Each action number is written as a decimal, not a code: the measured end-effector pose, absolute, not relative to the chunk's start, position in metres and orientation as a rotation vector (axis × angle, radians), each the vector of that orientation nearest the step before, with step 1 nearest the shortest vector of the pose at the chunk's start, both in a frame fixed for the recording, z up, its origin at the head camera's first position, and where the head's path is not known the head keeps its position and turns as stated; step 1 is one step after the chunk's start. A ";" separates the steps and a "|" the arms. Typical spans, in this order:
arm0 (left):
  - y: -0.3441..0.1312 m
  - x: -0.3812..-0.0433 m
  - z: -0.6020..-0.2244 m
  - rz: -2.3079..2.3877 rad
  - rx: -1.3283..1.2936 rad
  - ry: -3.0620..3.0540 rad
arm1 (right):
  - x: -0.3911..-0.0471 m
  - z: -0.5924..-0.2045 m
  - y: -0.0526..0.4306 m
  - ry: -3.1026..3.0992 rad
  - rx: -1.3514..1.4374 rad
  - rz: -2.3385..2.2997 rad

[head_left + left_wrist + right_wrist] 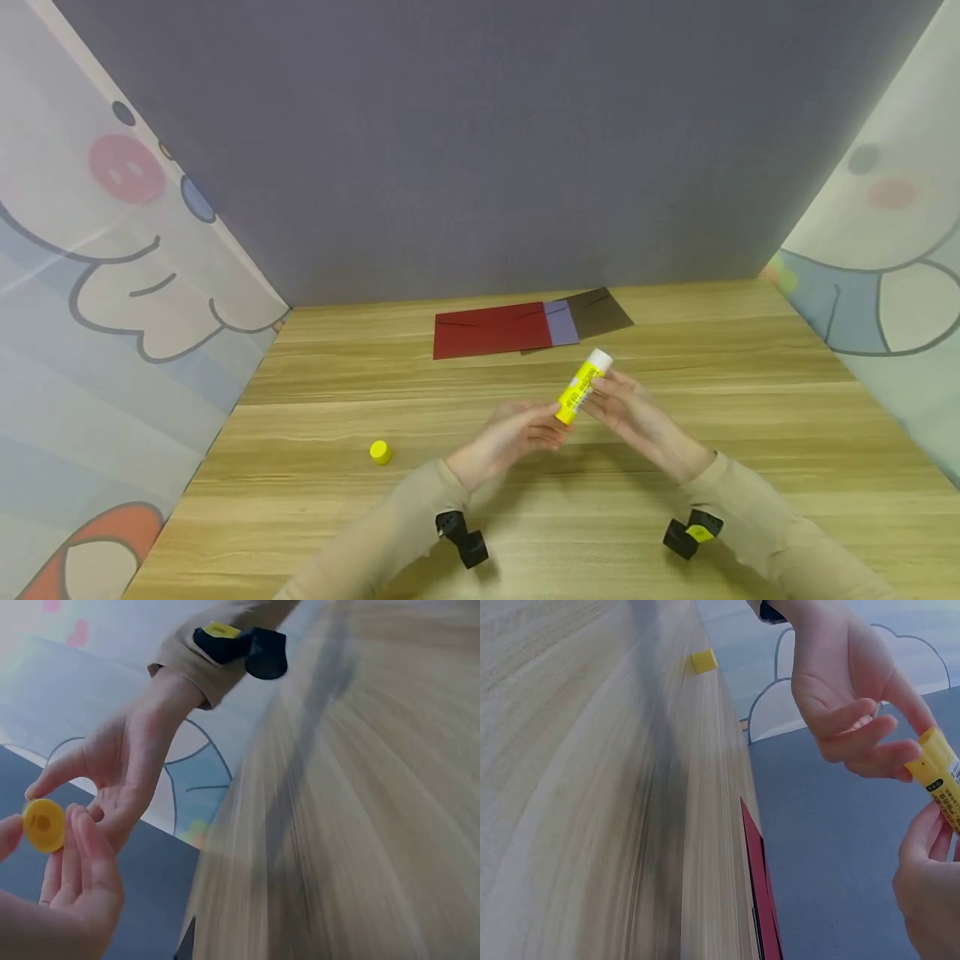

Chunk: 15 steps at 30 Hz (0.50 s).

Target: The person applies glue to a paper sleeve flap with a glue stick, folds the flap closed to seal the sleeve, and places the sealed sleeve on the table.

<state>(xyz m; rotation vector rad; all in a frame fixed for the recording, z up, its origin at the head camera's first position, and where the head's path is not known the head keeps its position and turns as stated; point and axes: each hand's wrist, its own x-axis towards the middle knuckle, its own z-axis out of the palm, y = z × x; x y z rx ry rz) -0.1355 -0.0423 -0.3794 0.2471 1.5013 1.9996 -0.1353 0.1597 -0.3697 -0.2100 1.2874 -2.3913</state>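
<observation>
A yellow glue stick [581,388] with a white top end is held tilted above the table, its white end up and to the right. My left hand [519,435] pinches its yellow bottom end between thumb and fingers. Higher up the barrel, my right hand [639,418] grips it with thumb and fingertips. From below, the left wrist view shows the round yellow base [43,825] of the stick between the fingers of both hands. The stick's yellow cap [380,452] lies off on the table, left of my left forearm.
Toward the back of the wooden table [330,392] lie a red envelope [491,329], a lilac envelope [562,323] and a dark brown one [602,313], overlapping. A grey panel [480,158] rises behind. Cartoon-printed sheets [67,350] flank both sides.
</observation>
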 end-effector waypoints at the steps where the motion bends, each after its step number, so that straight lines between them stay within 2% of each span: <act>1: -0.043 -0.135 -0.380 2.000 0.253 1.536 | -0.135 -0.369 0.160 1.283 -0.202 -2.394; 15: -0.080 -0.129 -0.372 1.899 0.318 1.935 | -0.133 -0.364 0.168 1.248 -0.214 -2.400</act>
